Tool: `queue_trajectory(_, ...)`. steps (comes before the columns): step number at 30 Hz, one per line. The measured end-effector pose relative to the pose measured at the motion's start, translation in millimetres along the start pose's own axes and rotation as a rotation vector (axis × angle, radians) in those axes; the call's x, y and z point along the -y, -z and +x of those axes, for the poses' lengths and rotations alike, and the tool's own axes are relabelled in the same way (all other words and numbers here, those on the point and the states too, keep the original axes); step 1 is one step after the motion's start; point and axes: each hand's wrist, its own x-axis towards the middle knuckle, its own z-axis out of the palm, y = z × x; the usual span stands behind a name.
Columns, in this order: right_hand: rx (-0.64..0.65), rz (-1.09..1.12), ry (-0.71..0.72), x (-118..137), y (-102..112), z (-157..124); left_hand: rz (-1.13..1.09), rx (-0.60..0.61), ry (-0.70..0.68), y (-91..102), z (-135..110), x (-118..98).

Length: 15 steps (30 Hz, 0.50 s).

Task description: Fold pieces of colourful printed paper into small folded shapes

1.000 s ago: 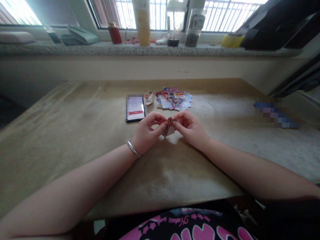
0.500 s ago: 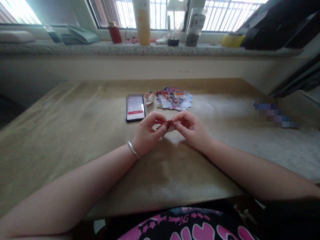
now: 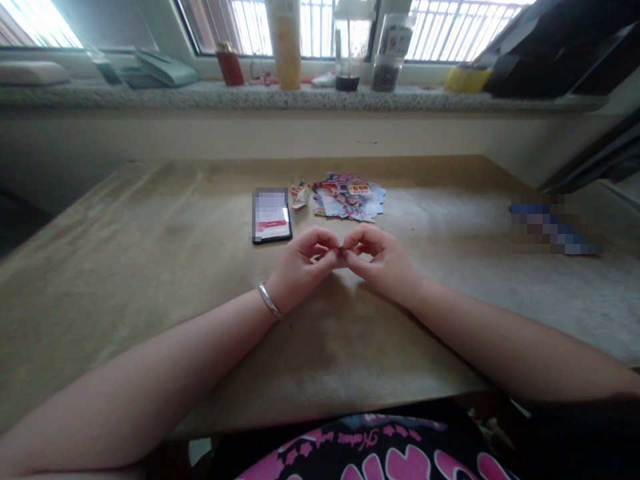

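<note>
My left hand point(image 3: 307, 260) and my right hand point(image 3: 377, 260) meet above the middle of the table, thumbs and forefingers pinched close together. Between them they grip a small piece of paper point(image 3: 342, 263); a pale strip of it shows beneath the fingertips, while the fingers cover the rest. Just beyond the hands lies a loose pile of printed leaflets point(image 3: 350, 200), colourful and fanned out unevenly. A crumpled scrap of printed paper point(image 3: 300, 195) sits left of the pile. Beside that scrap, a phone point(image 3: 271, 217) lies face up with its screen lit.
The table point(image 3: 150, 280) has a pale, worn top. Toward its right edge rests a blurred bluish strip-shaped item point(image 3: 553, 228). Along the stone windowsill point(image 3: 175, 100) behind stand a red container point(image 3: 230, 65), a tall yellowish bottle point(image 3: 287, 53) and clear jars point(image 3: 387, 57).
The fingertips of both hands have drawn a little closer together. The dark, red-edged side of the paper that showed between them has turned mostly out of sight.
</note>
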Motion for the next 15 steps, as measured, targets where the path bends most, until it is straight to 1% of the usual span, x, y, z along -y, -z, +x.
queue_trajectory(5,0.021,-0.122,0.095,1.3,-0.1,-1.1,0.041,0.025,-0.032,0.1,-1.2,-1.7)
queue_trajectory(9,-0.011,-0.197,0.155,0.1,1.3,-2.7,-0.012,0.062,-0.018,2.0,-0.6,-0.5)
queue_trajectory(11,-0.028,-0.191,0.141,-1.7,1.2,-3.1,-0.027,0.059,-0.016,2.5,0.4,1.0)
queue_trajectory(15,-0.055,-0.136,0.088,-6.2,-1.1,-2.1,-0.016,-0.024,-0.076,2.2,3.1,4.7)
